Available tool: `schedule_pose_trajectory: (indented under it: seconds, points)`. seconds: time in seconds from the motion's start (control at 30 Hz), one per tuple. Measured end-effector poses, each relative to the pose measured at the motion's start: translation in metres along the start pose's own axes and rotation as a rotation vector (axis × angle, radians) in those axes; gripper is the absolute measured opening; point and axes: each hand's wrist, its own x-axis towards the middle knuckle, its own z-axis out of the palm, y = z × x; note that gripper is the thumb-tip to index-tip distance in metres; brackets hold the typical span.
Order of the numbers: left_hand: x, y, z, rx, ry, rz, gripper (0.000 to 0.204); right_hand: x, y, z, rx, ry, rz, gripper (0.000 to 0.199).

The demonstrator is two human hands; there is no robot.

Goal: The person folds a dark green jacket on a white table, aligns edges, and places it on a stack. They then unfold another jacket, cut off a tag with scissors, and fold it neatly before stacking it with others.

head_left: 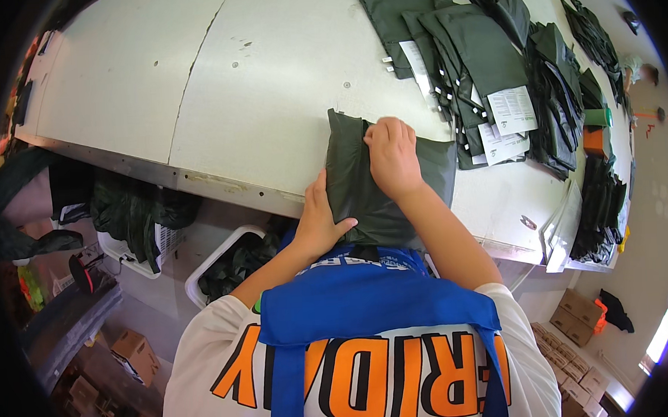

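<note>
A folded piece of dark green fabric [351, 167] lies at the near edge of the white table, its lower part overhanging toward my blue apron [375, 303]. My left hand [318, 220] grips its left side near the lower corner, thumb on top and fingers along the edge. My right hand [395, 152] is closed on the upper middle of the piece, fingers curled at a raised fold running down it. What lies under those fingertips is hidden. To the right of the right hand are more folded dark green pieces [480, 49] with white printed labels [511, 110].
The white table [269, 84] has a seam and a metal front edge. Farther right stand dark stacks [601, 204], an orange block [593, 142] and a green roll [597, 117]. Below are white baskets [195, 278] of dark fabric. Cardboard boxes [135, 355] sit on the floor; another person's arm shows at left.
</note>
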Motion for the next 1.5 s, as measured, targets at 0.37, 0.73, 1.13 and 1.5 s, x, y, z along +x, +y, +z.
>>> schedule_pose_trajectory:
  seconds: [0.37,0.73,1.13,1.5]
  points:
    - [0.008,-0.006,-0.019,-0.471,-0.139,-0.193,0.097,0.000,-0.010,-0.011,0.011,0.020,0.247,0.018]
    - [0.003,0.178,0.012,-0.333,-1.139,0.633,0.099,-0.145,-0.063,-0.244,0.388,0.169,1.196,0.106]
    - [-0.028,0.192,0.157,-0.107,-1.308,0.364,0.070,-0.648,0.065,-0.305,0.683,1.736,1.355,0.024]
    - [-0.149,-0.091,0.134,-0.015,-0.130,-0.253,0.047,-0.667,0.184,-0.109,1.035,0.325,1.904,0.023]
